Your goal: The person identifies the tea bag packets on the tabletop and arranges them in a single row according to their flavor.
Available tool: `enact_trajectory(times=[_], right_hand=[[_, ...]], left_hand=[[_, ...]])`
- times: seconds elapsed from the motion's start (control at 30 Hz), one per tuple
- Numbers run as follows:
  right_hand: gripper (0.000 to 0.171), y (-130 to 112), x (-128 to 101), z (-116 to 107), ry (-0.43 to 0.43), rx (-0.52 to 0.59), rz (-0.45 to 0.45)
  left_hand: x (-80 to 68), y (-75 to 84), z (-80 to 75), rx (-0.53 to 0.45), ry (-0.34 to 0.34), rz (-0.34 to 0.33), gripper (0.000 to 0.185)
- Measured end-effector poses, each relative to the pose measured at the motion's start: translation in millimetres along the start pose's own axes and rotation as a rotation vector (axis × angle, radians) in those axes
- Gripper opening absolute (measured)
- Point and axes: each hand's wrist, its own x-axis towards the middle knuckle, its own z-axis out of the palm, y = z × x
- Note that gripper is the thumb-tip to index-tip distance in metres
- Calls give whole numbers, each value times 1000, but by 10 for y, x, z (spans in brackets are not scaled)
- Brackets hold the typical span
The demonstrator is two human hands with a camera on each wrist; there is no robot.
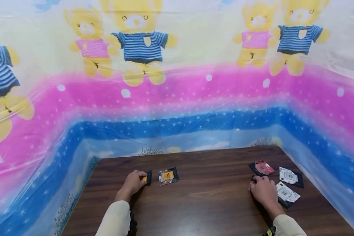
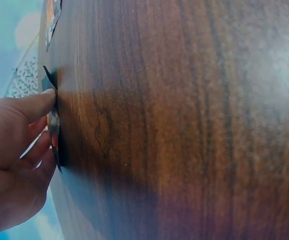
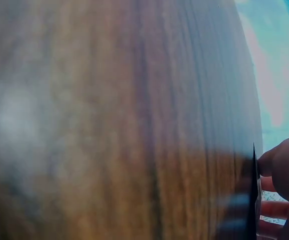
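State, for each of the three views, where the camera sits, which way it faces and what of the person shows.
Head: high, facing down over the table; both forearms show.
Left wrist: low, skimming the tabletop; left hand pinches a black packet.
Right wrist: low, blurred; right hand touches a dark packet edge.
Shared: the table and each hand's packet.

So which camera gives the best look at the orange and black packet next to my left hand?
The head view: the orange and black packet lies flat on the table, its whole face visible, just right of the left hand. The left wrist view catches only a sliver of it at the top edge. The right wrist view misses it.
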Motion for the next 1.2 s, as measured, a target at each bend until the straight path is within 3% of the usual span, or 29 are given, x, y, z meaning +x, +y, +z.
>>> enact_trajectory(times=[0.47, 1.2], right_hand=[[37, -103, 35, 38, -27, 3, 11], [36, -344, 126, 161, -18, 48, -55]], left_hand=[[-26, 7, 0, -6, 14, 13, 32], [-34, 22, -14, -5, 23, 11, 31]])
